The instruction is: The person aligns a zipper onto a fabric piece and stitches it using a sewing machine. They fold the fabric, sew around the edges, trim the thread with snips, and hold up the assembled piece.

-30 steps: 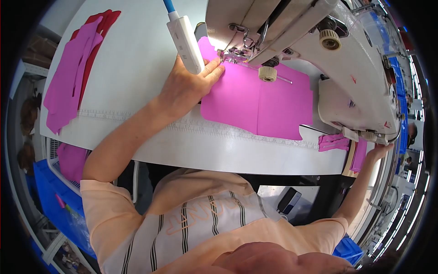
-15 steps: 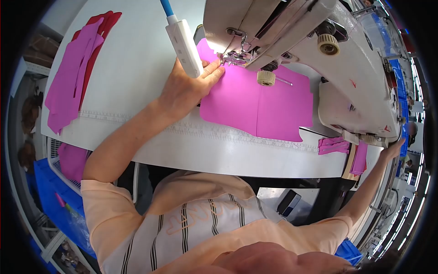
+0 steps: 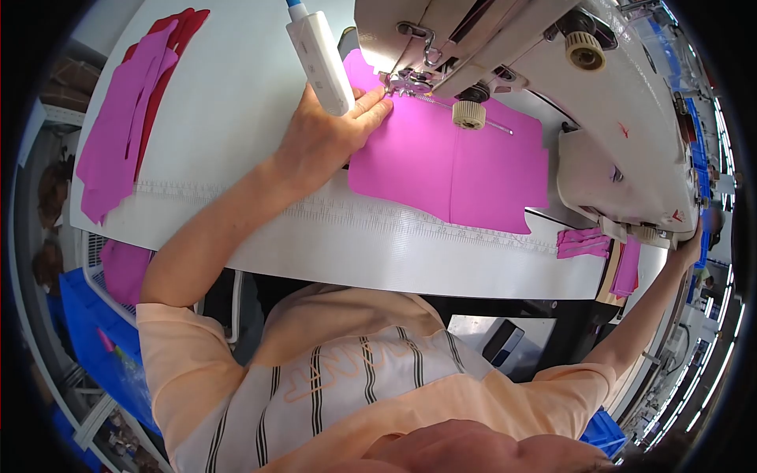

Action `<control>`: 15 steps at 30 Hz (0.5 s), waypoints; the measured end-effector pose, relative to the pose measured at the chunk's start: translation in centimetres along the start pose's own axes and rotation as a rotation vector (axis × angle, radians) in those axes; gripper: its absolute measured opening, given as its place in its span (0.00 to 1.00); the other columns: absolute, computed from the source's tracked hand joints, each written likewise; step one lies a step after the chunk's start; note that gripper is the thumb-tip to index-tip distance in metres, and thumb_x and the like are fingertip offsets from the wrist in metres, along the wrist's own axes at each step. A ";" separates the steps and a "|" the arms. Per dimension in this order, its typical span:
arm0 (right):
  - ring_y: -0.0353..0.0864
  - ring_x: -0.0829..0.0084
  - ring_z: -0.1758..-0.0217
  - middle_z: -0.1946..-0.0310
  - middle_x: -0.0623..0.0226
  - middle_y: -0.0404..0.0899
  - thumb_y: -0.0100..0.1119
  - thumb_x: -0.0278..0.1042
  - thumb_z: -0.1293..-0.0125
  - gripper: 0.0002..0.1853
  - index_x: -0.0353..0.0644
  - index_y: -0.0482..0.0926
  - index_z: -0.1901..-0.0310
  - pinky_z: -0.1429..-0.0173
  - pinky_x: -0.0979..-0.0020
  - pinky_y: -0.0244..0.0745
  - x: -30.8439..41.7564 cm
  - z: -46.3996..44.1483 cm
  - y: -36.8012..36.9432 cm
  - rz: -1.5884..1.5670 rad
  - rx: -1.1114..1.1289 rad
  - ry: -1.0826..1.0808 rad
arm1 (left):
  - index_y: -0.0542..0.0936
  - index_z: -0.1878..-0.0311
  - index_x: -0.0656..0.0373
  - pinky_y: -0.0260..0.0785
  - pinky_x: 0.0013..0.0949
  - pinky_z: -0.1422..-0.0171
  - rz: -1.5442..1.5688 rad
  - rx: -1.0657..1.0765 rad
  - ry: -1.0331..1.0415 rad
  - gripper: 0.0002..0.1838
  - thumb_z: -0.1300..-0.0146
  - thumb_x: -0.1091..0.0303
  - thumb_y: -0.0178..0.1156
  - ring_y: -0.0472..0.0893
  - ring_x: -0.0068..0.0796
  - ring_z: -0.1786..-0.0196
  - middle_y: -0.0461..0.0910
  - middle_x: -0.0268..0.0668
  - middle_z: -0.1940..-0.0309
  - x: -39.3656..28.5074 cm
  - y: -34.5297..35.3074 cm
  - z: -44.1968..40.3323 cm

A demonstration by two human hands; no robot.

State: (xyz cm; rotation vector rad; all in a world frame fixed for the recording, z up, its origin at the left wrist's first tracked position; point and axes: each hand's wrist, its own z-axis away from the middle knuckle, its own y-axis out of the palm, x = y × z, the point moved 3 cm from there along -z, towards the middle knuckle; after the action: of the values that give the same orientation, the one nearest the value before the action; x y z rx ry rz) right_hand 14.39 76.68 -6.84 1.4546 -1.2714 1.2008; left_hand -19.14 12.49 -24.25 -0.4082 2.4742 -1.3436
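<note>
My left hand (image 3: 335, 130) lies on the left edge of a pink fabric piece (image 3: 449, 165), its stretched fingertips beside the presser foot of the white sewing machine (image 3: 631, 102). The fabric lies flat under the needle area, with a seam line down its middle. At the far right my right hand (image 3: 688, 248) is at the wheel end of the machine; its fingers are mostly hidden behind the machine's edge. A white lamp-like device (image 3: 319, 63) on a blue cable hangs over my left hand.
Pink cut pieces (image 3: 118, 130) overlap red ones (image 3: 188, 31) at the table's left. Small pink strips (image 3: 582, 243) lie right of the fabric. A ruler tape (image 3: 315, 211) runs along the table. A basket with pink fabric (image 3: 124, 272) and a blue bin (image 3: 102, 339) stand lower left.
My right hand has moved up and outward along the machine's right end. The machine and fabric appear slightly shifted in view; my left hand stays by the presser foot.
</note>
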 end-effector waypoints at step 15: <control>0.82 0.60 0.53 0.51 0.53 0.79 0.57 0.39 0.34 0.22 0.28 0.74 0.47 0.50 0.60 0.82 -1.4 2.3 0.8 -0.121 -0.083 -0.173 | 0.80 0.47 0.52 0.59 0.50 0.37 -0.016 0.023 -0.014 0.17 0.41 0.72 0.55 0.80 0.32 0.48 0.80 0.34 0.46 0.1 0.1 0.0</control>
State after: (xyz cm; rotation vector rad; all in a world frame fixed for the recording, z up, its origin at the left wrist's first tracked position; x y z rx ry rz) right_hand 13.83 74.61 -8.68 1.5777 -1.3120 0.9486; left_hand -19.19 12.49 -24.37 -0.4311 2.4467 -1.3691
